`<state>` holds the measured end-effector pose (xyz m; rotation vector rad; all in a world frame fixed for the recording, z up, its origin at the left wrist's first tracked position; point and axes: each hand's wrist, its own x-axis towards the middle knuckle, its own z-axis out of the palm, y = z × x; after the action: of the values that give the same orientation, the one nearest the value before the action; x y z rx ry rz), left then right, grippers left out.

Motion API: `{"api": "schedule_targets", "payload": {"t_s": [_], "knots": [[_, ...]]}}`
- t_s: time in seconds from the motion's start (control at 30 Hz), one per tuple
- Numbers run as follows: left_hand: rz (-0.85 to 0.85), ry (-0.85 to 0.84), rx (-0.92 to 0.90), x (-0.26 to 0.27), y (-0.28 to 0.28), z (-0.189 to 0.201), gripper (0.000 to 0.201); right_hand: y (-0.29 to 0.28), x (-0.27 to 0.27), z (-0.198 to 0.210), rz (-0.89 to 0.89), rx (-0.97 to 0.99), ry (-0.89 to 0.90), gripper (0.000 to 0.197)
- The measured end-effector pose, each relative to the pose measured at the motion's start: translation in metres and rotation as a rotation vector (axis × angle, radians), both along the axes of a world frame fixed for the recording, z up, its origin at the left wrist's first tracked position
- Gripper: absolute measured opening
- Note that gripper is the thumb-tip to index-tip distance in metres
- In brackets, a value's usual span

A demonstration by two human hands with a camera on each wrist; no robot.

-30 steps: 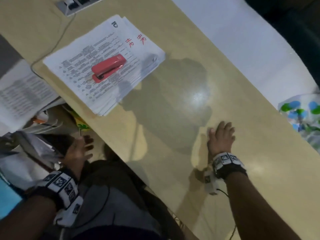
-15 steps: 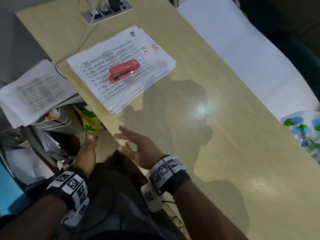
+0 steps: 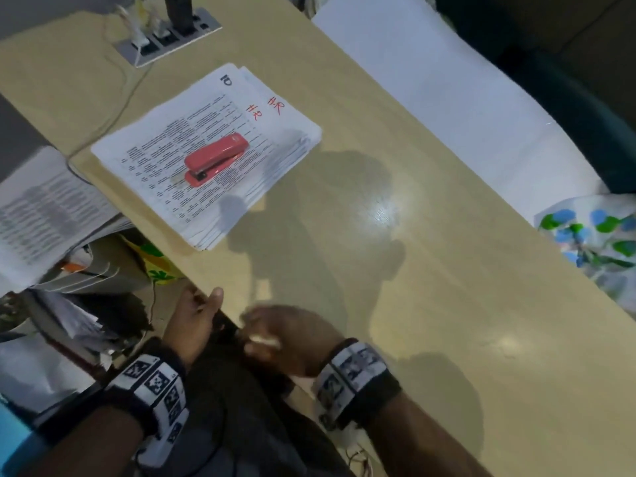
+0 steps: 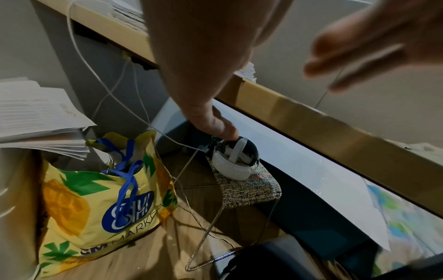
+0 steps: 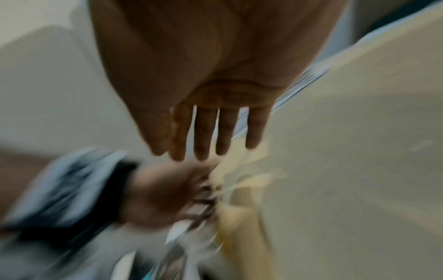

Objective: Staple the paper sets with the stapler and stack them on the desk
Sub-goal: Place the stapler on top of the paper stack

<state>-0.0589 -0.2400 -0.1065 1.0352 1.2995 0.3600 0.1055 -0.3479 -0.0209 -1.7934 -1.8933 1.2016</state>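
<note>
A red stapler (image 3: pixel 215 159) lies shut on top of a thick stack of printed paper sets (image 3: pixel 241 111) at the far left of the beige desk (image 3: pixel 430 287). Both hands are at the desk's near edge, well short of the stack. My left hand (image 3: pixel 201 308) hangs just below and beside the edge, thumb up, holding nothing. My right hand (image 3: pixel 268 330) hovers over the edge next to it, blurred, and in the right wrist view its fingers (image 5: pixel 206 132) are straight and empty. The left wrist view shows my left hand (image 4: pixel 199 79) pointing down at the floor.
A power strip (image 3: pixel 168 36) with plugs sits at the desk's far corner. Another pile of papers (image 3: pixel 44 215) and a yellow shopping bag (image 4: pixel 95 189) stand left of the desk. A white headset (image 4: pixel 235 161) rests on a woven stool underneath. Floral cloth (image 3: pixel 592 235) lies at the right.
My right hand has left the middle of the desk and swung left to the near edge, beside my left hand. The left hand rose a little towards the edge.
</note>
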Motion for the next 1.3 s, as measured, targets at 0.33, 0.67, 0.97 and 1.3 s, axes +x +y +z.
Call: {"api": "schedule_targets", "payload": {"t_s": [0.33, 0.67, 0.97, 1.3], "knots": [[0.064, 0.053, 0.277, -0.010, 0.013, -0.010, 0.064, 0.027, 0.267, -0.030, -0.967, -0.239, -0.539, 0.064], [0.078, 0.021, 0.279, 0.002, 0.011, 0.010, 0.059, 0.094, 0.055, -0.075, -0.290, 0.162, -0.571, 0.072], [0.155, 0.160, 0.298, -0.019, 0.023, 0.035, 0.057, 0.072, -0.005, -0.034, -0.209, 0.117, -0.055, 0.036], [-0.660, 0.469, 1.100, 0.030, 0.078, 0.042, 0.039, 0.162, 0.110, -0.037, -0.443, -0.107, -0.553, 0.049]]}}
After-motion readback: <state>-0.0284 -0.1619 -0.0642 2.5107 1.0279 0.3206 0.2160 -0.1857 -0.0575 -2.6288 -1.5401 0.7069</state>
